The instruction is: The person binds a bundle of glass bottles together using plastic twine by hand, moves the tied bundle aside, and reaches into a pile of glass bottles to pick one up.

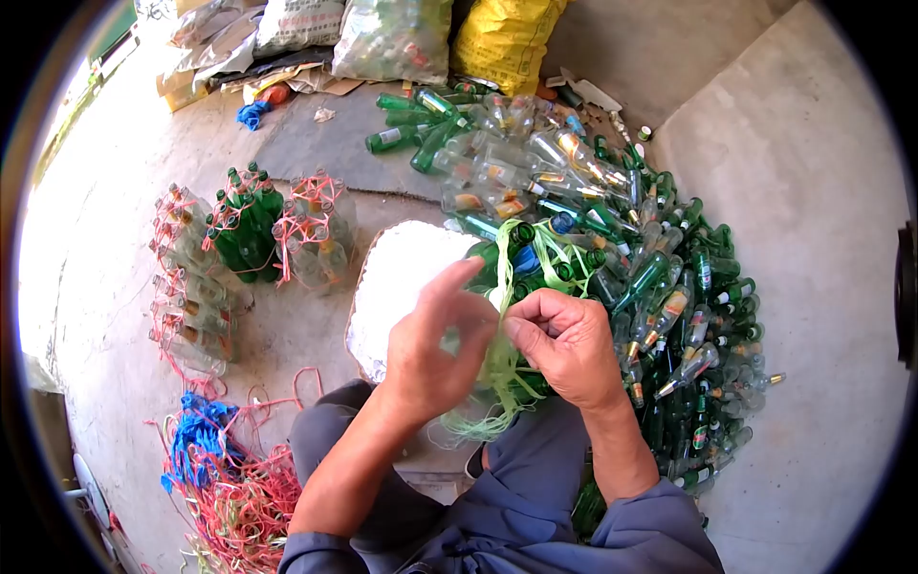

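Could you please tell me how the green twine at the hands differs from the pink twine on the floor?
The green twine is pale yellow-green; the pink twine is mainly reddish. The green twine is pinched by the right hand; the pink twine lies in a loose heap. Both are stringy.

The right hand [562, 346] pinches green string [500, 368] with thumb and finger; the left hand [438, 342], blurred, is just beside it. On the floor [105, 287], tied bottles [251, 230] stand toward the left edge, loose bottles [665, 311] are heaped toward the right, and sacks [507, 43] stand at the far edge.
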A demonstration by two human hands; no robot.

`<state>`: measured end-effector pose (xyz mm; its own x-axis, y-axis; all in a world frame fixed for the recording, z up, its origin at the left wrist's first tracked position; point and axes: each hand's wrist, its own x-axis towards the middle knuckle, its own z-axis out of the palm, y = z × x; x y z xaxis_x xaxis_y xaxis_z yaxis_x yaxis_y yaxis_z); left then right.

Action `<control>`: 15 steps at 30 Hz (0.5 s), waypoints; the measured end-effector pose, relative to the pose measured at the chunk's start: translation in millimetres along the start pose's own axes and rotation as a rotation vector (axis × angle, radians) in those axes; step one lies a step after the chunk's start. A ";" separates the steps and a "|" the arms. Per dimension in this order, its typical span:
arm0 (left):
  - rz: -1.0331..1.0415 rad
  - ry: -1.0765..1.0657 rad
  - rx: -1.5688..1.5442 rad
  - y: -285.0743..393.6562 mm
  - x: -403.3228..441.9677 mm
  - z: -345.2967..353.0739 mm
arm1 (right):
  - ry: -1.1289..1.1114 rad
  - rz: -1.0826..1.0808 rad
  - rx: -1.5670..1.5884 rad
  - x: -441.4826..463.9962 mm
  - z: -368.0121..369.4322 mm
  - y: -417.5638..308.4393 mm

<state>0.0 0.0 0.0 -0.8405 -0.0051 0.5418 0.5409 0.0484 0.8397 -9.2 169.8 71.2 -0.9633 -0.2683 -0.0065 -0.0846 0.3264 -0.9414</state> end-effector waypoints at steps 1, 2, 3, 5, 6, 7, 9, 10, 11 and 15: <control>0.014 0.007 0.013 1.2 0.6 0.3 | -0.008 0.004 -0.008 0.1 -0.6 -1.4; 0.028 0.013 0.026 2.2 1.1 0.2 | -0.015 0.009 -0.016 0.2 -1.4 -2.9; 0.030 -0.008 0.049 2.2 0.2 -1.9 | -0.030 0.032 0.011 0.4 -0.5 -1.8; 0.048 -0.029 0.069 2.1 0.7 0.8 | -0.061 0.074 0.030 1.4 -5.4 -3.7; 0.051 -0.041 0.078 2.5 1.4 0.5 | -0.067 0.075 0.025 2.1 -6.2 -3.5; 0.053 -0.055 0.088 3.5 1.9 -0.3 | -0.073 0.076 0.023 2.3 -6.5 -3.1; 0.025 -0.062 0.081 5.8 1.0 0.6 | -0.081 0.076 0.009 1.0 -7.9 -2.6; -0.002 -0.057 0.067 6.5 0.4 1.4 | -0.082 0.069 0.001 0.2 -8.1 -2.2; -0.027 -0.051 0.055 7.3 0.2 1.8 | -0.084 0.061 -0.007 0.0 -8.1 -1.6; -0.150 -0.053 -0.064 9.6 5.3 0.6 | -0.079 0.019 0.029 0.0 -5.4 -0.1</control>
<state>0.7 1.0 11.0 -0.9114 0.0452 0.4091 0.4089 -0.0122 0.9125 -10.6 174.6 73.1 -0.9414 -0.3336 -0.0499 -0.0581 0.3062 -0.9502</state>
